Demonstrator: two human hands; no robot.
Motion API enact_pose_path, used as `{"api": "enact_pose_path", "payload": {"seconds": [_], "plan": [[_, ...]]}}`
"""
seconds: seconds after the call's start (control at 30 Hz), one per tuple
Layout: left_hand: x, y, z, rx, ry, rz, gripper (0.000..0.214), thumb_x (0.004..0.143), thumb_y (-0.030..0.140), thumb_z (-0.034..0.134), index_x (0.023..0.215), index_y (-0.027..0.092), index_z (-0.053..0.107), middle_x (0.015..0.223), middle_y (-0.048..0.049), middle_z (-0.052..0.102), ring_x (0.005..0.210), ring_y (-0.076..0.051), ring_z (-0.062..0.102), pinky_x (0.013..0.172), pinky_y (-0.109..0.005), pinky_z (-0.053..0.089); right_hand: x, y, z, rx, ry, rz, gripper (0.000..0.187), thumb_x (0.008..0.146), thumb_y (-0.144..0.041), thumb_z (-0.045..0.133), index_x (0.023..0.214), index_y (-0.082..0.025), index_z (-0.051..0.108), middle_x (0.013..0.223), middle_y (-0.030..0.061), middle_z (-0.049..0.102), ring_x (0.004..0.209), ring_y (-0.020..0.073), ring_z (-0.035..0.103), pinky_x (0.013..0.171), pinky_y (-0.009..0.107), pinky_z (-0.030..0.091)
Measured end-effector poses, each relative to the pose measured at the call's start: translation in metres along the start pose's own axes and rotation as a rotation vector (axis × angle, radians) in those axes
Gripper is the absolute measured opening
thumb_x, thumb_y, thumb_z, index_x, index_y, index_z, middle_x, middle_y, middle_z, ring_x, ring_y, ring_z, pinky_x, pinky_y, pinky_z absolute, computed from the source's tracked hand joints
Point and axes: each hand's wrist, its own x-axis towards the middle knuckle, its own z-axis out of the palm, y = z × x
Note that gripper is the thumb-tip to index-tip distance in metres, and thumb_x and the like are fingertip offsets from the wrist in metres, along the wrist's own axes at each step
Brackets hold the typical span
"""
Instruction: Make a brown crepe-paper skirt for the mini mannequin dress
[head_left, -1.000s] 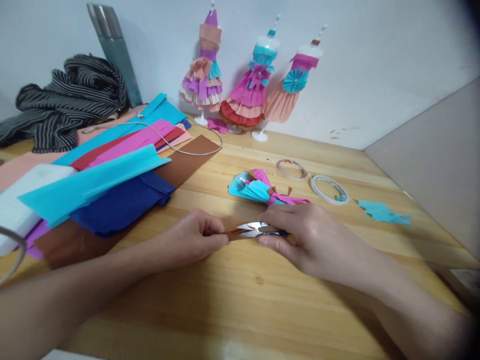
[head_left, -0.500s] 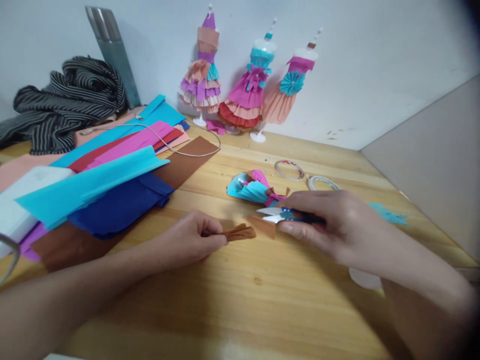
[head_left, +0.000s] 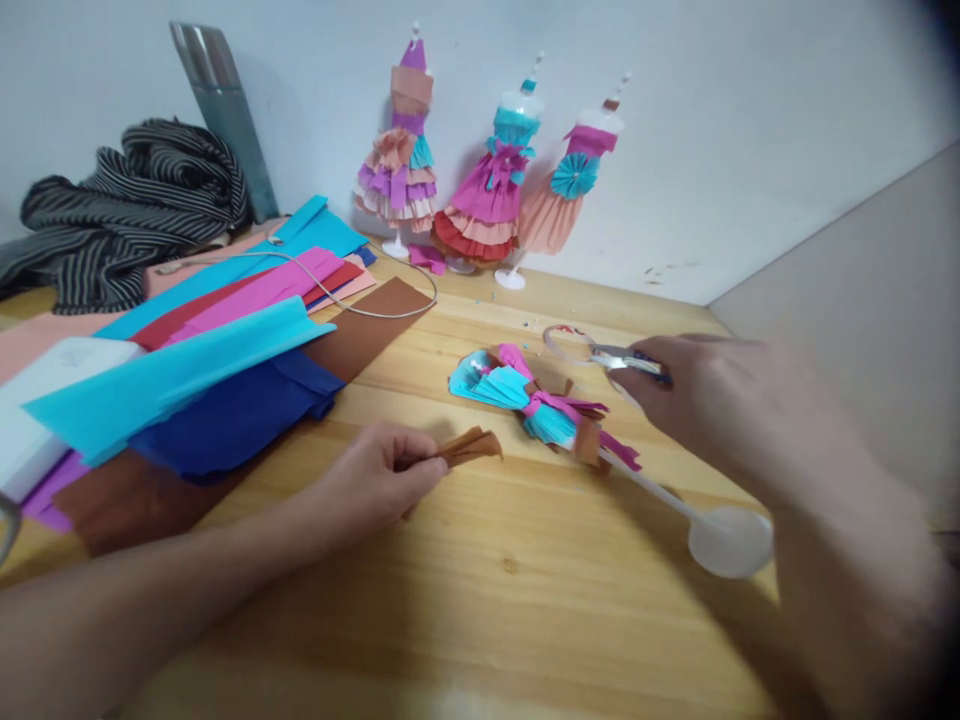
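My left hand (head_left: 386, 465) pinches a folded, gathered strip of brown crepe paper (head_left: 474, 447), its end fanning out to the right above the wood. In my right hand (head_left: 701, 400) is a pair of thread snips (head_left: 626, 362), blades pointing left over a tape roll (head_left: 568, 343). Between the hands lies a small doll dress form (head_left: 495, 385) on its side, wrapped in turquoise and magenta crepe paper. Its white round base (head_left: 729, 542) points toward my right forearm. A loose brown scrap (head_left: 587, 440) rests at the dress's lower end.
Three dressed forms, among them one with a magenta skirt (head_left: 491, 190), stand against the wall. Crepe sheets, with a turquoise one (head_left: 180, 375) on top, pile up at left beside a white box (head_left: 64, 390). A striped cloth (head_left: 150, 215) and a bottle (head_left: 225, 120) stay behind.
My right hand has moved up and away with the snips, over the tape roll. A brown scrap that was at the blades now lies by the dress. My left hand keeps its strip.
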Motion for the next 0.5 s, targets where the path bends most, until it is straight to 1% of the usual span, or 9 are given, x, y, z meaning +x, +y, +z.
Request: {"api": "enact_pose_path", "payload": {"seconds": [0.03, 0.1, 0.13, 0.17, 0.23, 0.3, 0.33, 0.4, 0.5], "plan": [[0.000, -0.001, 0.001, 0.015, 0.056, 0.036, 0.032, 0.081, 0.027, 0.046, 0.051, 0.018, 0.041, 0.045, 0.0061, 0.034, 0.042, -0.006, 0.029, 0.042, -0.023, 0.019, 0.000, 0.002, -0.001, -0.092, -0.033, 0.041, 0.035, 0.088, -0.041, 0.040, 0.077, -0.019, 0.065, 0.067, 0.0126, 0.064, 0.053, 0.0217, 0.052, 0.047, 0.029, 0.028], [-0.001, -0.003, 0.003, 0.074, 0.147, 0.126, 0.031, 0.083, 0.025, 0.044, 0.053, 0.017, 0.041, 0.048, 0.0064, 0.031, 0.045, -0.006, 0.028, 0.043, -0.023, 0.018, -0.003, 0.002, -0.003, -0.094, -0.085, 0.054, 0.034, 0.085, -0.046, 0.043, 0.076, -0.021, 0.066, 0.061, 0.0093, 0.063, 0.048, 0.0205, 0.049, 0.046, 0.029, 0.027], [-0.001, -0.005, 0.004, 0.109, 0.195, 0.173, 0.031, 0.083, 0.024, 0.044, 0.053, 0.017, 0.039, 0.049, 0.0064, 0.029, 0.046, -0.006, 0.027, 0.044, -0.023, 0.018, -0.005, 0.000, -0.004, -0.010, -0.059, 0.064, 0.034, 0.082, -0.049, 0.046, 0.076, -0.021, 0.065, 0.059, 0.0073, 0.061, 0.047, 0.0193, 0.048, 0.046, 0.029, 0.028], [-0.002, -0.006, 0.004, 0.143, 0.234, 0.213, 0.032, 0.083, 0.023, 0.044, 0.052, 0.017, 0.037, 0.050, 0.0063, 0.027, 0.046, -0.006, 0.026, 0.044, -0.023, 0.018, -0.008, -0.005, -0.006, 0.136, -0.035, 0.045, 0.034, 0.080, -0.051, 0.048, 0.077, -0.021, 0.065, 0.058, 0.0053, 0.060, 0.047, 0.0180, 0.048, 0.046, 0.028, 0.029], [-0.003, -0.007, 0.004, 0.213, 0.303, 0.271, 0.033, 0.083, 0.022, 0.044, 0.051, 0.016, 0.037, 0.051, 0.0060, 0.026, 0.048, -0.006, 0.027, 0.045, -0.023, 0.018, -0.013, -0.018, -0.006, 0.546, -0.045, -0.064, 0.035, 0.079, -0.053, 0.051, 0.079, -0.020, 0.063, 0.062, 0.0027, 0.058, 0.051, 0.0158, 0.049, 0.048, 0.027, 0.034], [-0.004, -0.007, 0.004, 0.278, 0.343, 0.311, 0.032, 0.084, 0.021, 0.044, 0.053, 0.015, 0.042, 0.051, 0.0058, 0.028, 0.048, -0.006, 0.028, 0.046, -0.023, 0.019, -0.017, -0.036, -0.004, 0.841, -0.163, -0.174, 0.032, 0.074, -0.050, 0.057, 0.068, -0.018, 0.056, 0.058, -0.0004, 0.049, 0.051, 0.0131, 0.046, 0.046, 0.025, 0.032], [-0.005, -0.006, 0.003, 0.303, 0.355, 0.331, 0.030, 0.084, 0.021, 0.044, 0.055, 0.015, 0.047, 0.051, 0.0057, 0.031, 0.048, -0.006, 0.030, 0.046, -0.022, 0.020, -0.019, -0.045, -0.003, 0.958, -0.191, -0.185, 0.031, 0.074, -0.048, 0.059, 0.066, -0.018, 0.053, 0.055, -0.0025, 0.044, 0.049, 0.0112, 0.041, 0.046, 0.024, 0.030], [-0.007, -0.005, 0.004, 0.342, 0.377, 0.377, 0.028, 0.085, 0.021, 0.044, 0.061, 0.014, 0.054, 0.052, 0.0054, 0.037, 0.049, -0.006, 0.034, 0.047, -0.022, 0.022, -0.022, -0.061, 0.001, 1.111, -0.201, -0.121, 0.034, 0.072, -0.047, 0.061, 0.059, -0.018, 0.048, 0.054, -0.0038, 0.038, 0.047, 0.0088, 0.033, 0.043, 0.023, 0.025], [-0.009, -0.006, 0.005, 0.400, 0.408, 0.447, 0.025, 0.086, 0.018, 0.044, 0.066, 0.013, 0.058, 0.053, 0.0048, 0.043, 0.049, -0.006, 0.038, 0.048, -0.020, 0.025, -0.025, -0.076, 0.008, 1.209, -0.336, -0.059, 0.035, 0.070, -0.046, 0.061, 0.054, -0.019, 0.044, 0.051, -0.0049, 0.032, 0.047, 0.0081, 0.028, 0.043, 0.023, 0.021]]}}
